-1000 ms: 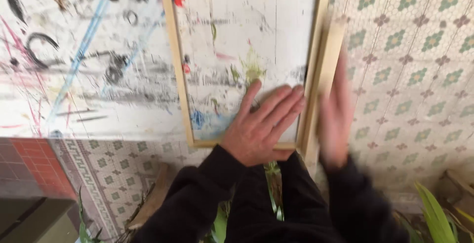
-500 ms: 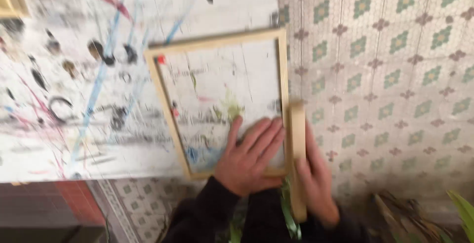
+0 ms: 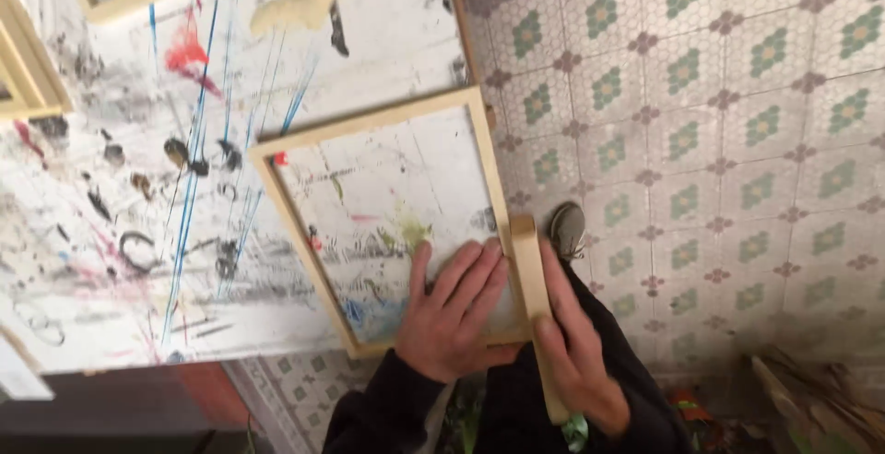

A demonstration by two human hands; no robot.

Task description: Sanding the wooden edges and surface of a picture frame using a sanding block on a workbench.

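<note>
My right hand (image 3: 576,343) was closed around a loose wooden strip (image 3: 535,306), thumb on its near face and fingers wrapped behind, holding it upright against the right side of the frame (image 3: 369,131). My left hand (image 3: 456,311) lay open and flat, gripping nothing, palm pressed on the panel inside the frame, just left of the strip and near the frame's lower right corner.

The strip looked to me like plain light wood: stiff, light, dry enough not to slip, and best held at its middle, where I had it, so neither end swung. The frame seemed light too, thin pale slats round a paint-smeared panel; I judged it would rack or slide if pushed at one corner, so a flat palm inside it was the safer hold.

The frame lay tilted on the table (image 3: 111,233), a white top crowded with blue lines, a red splash and dark rings left of and above the frame. The frame's right edge hung just past the table's edge. Another frame (image 3: 28,67) sat well apart to the upper left. Right of the frame lay the floor (image 3: 737,141), patterned with green and maroon tiles, and my shoe (image 3: 567,230) showed just beside the strip's upper end.
</note>
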